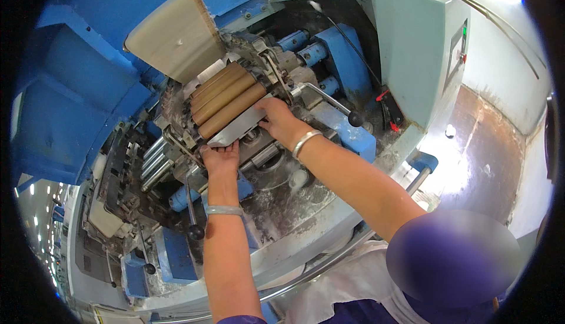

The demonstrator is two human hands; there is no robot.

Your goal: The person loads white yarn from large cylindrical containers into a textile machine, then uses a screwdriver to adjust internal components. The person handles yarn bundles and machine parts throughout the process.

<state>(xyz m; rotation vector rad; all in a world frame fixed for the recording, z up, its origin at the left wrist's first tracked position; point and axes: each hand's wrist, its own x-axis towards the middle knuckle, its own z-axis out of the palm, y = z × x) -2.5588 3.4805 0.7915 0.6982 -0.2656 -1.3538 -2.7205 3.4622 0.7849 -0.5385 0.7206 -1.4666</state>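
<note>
Both arms reach forward into the machine. A smooth grey metal plate (238,127) lies slantwise along the front of several brown rollers (232,108). At the plate's near left end is my left hand (221,158), palm up with its fingers curled under the edge. My right hand (279,121) grips the far right end, thumb below and fingers over the top. Dark machine parts partly hide the plate's underside. A pale hinged cover (176,35) stands raised behind the rollers.
Levers with black knobs stick out at the right (355,118) and left (196,231). A blue-ended handle (425,161) is at right. White lint lies on the machine bed (294,206). A curved metal rail (329,268) runs along the near edge.
</note>
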